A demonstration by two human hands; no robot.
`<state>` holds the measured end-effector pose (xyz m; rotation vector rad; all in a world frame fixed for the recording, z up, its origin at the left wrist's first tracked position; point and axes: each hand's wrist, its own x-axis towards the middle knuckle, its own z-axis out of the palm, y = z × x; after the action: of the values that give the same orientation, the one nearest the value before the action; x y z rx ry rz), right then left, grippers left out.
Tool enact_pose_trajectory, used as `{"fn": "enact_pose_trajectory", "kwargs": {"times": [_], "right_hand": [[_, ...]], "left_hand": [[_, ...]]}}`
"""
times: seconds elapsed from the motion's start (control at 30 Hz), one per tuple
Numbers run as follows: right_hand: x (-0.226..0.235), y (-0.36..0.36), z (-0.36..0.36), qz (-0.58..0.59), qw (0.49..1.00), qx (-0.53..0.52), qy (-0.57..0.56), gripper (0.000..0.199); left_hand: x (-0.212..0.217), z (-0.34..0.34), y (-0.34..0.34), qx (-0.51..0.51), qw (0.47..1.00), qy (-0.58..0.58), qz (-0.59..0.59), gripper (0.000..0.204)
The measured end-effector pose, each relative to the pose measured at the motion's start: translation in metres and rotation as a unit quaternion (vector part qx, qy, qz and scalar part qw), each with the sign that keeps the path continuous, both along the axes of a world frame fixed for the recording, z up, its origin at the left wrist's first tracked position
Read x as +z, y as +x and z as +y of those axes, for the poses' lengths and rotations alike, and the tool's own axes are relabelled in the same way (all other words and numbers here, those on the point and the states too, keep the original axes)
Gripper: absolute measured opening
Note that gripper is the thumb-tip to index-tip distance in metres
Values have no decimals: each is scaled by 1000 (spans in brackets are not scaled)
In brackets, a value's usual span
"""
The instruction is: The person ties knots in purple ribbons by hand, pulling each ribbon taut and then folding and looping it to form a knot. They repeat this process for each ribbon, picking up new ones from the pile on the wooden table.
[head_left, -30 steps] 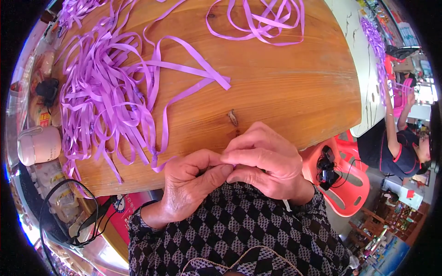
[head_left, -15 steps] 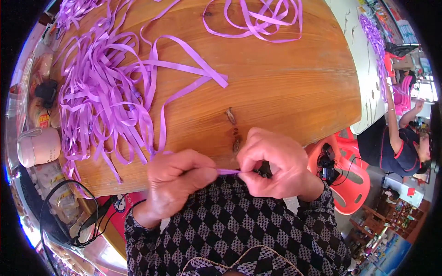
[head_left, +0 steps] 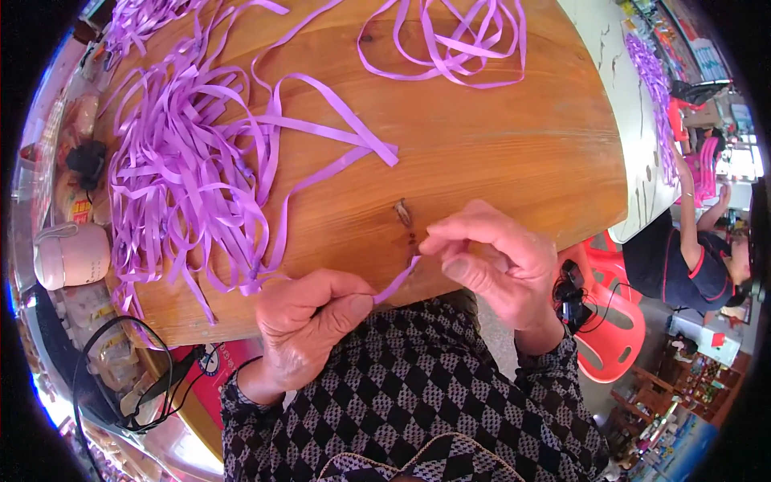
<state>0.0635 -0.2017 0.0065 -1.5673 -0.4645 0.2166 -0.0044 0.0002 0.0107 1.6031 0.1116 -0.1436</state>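
Note:
Between finger and thumb my left hand [head_left: 309,321] pinches a purple ribbon [head_left: 393,284], whose short free end sticks out toward the right and curves upward. My right hand [head_left: 499,265] is beside that end, thumb and forefinger apart, with nothing visible between them. Both hands are at the near edge of the wooden table [head_left: 498,153]. Left of them lies a big tangled heap of purple ribbons [head_left: 185,161], with one folded loop reaching toward the table's middle.
Loose coils of ribbon [head_left: 450,60] lie at the far side. A pink lidded container [head_left: 74,255] stands at the left edge. On the right are a white table [head_left: 618,104] with more purple ribbons [head_left: 652,88], red plastic chairs [head_left: 614,337] and another person [head_left: 691,257].
My right hand has let go of the ribbon's end and moved slightly right, its fingers spreading. The ribbon, stretched between both hands before, now curves up from my left hand.

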Motion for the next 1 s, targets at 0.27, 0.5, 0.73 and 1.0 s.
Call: {"fn": "enact_pose_trajectory", "kwargs": {"times": [0.27,0.5,0.73,1.0], "right_hand": [[-2,6,2,-60,991,110,-52,20],[-4,10,1,-219,964,11,-148,10],[-29,-10,15,-346,923,-32,-165,18],[-13,-12,19,-508,842,-37,-176,26]], "left_hand": [[-1,-1,1,-4,997,-51,56,9],[6,5,9,-58,995,-16,83,14],[2,5,19,-4,927,-370,71,30],[-7,-5,13,-145,989,-8,-7,26]]}}
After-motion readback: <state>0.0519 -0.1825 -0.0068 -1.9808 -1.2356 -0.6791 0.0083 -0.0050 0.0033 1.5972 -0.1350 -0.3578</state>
